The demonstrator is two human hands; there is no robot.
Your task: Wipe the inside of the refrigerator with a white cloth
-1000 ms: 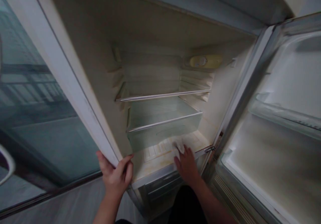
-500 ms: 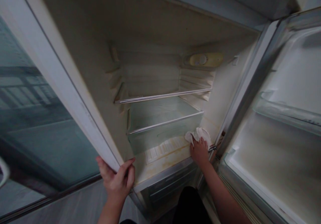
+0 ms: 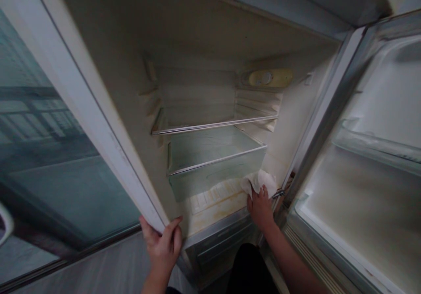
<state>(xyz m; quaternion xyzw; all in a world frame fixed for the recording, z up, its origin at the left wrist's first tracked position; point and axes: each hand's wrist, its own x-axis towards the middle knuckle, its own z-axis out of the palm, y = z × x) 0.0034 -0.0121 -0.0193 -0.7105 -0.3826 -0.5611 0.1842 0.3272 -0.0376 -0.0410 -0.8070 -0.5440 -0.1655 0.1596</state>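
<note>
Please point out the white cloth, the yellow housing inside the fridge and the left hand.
White cloth (image 3: 267, 181): head view, its bunched right part.
Yellow housing (image 3: 279, 78): head view, front surface, right of centre.
Left hand (image 3: 162, 246): head view, back of the hand.

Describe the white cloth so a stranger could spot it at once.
Find the open fridge, then its stained floor below the clear drawer. At that floor's right end, touched by the right hand, is the white cloth, the only crumpled thing there.
</note>
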